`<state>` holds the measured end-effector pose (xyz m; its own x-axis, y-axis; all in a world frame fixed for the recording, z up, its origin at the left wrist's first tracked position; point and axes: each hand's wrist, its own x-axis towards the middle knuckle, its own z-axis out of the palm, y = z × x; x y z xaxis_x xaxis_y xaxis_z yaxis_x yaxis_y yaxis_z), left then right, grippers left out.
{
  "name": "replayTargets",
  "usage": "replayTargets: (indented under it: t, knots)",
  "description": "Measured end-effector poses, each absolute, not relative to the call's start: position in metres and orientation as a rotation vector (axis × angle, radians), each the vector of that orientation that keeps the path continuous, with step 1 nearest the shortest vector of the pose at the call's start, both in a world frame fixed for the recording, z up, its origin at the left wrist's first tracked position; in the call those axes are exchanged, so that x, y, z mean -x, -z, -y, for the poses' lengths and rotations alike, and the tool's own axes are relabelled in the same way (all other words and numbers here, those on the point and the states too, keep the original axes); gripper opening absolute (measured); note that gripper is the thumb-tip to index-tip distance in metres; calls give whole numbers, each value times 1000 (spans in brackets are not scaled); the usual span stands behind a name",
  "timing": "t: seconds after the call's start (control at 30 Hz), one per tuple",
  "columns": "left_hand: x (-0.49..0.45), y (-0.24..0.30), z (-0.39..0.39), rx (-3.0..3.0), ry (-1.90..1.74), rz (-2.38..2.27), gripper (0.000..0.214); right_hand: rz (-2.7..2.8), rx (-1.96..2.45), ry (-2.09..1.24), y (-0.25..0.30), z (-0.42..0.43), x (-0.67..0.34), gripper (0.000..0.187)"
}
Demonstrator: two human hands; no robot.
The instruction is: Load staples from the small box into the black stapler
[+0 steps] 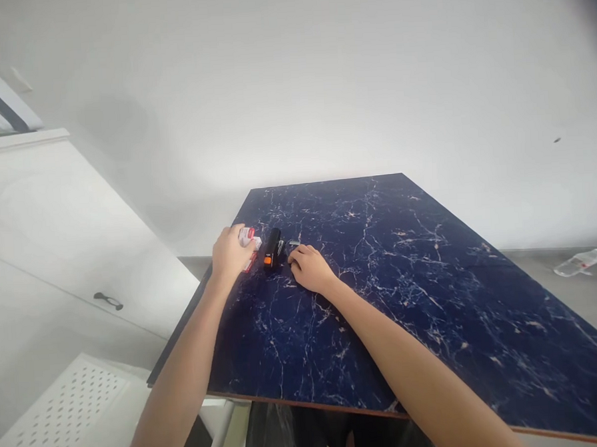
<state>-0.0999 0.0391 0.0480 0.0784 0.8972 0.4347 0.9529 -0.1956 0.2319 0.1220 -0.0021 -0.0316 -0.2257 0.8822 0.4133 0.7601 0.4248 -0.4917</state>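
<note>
My left hand (226,257) is closed on a small red-and-white cardboard box (247,235), held near the table's left edge. A second red-and-white piece (250,261) shows below its fingers; whether it is part of the same box I cannot tell. Between my hands a black stapler (274,249) with an orange patch at its near end lies on the table. My right hand (311,267) rests just right of the stapler, fingers curled in and fingertips low at the tabletop. A thin silvery strip (294,242) lies just beyond those fingers. Anything under the right fingers is hidden.
The dark blue marble-patterned table (407,291) meets a pale wall. A white cabinet (63,229) with a dark handle (108,301) stands to the left, above a white perforated panel (63,409). Clear plastic packaging (583,262) lies on the floor at right.
</note>
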Motion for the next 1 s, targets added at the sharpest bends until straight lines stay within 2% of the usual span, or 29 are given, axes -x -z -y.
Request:
replayTargets:
  t: [0.1,0.23,0.37,0.5,0.67,0.87,1.0]
  knots:
    - [67,-41,-18,2375,947,1598,46,1776,1417,-409,28,-3,-128,28]
    - [35,-18,-2,2613,613,1237,42,1460,1479,-515,25,-5,-135,31]
    - [32,-3,-11,2613,417,1112,31,1456,1440,-543,25,-4,-135,30]
    - [48,-3,-24,2640,403,1121,29,1499,1447,-526,25,-2,-134,32]
    - [73,-13,-28,2695,347,1171,40,1591,1514,-426,25,1,-132,33]
    - [100,-25,-41,2627,803,1385,37,1739,1785,-214,20,-2,-117,47]
    - [118,-16,-59,2414,899,1720,42,1897,1757,-284,20,-9,-103,59]
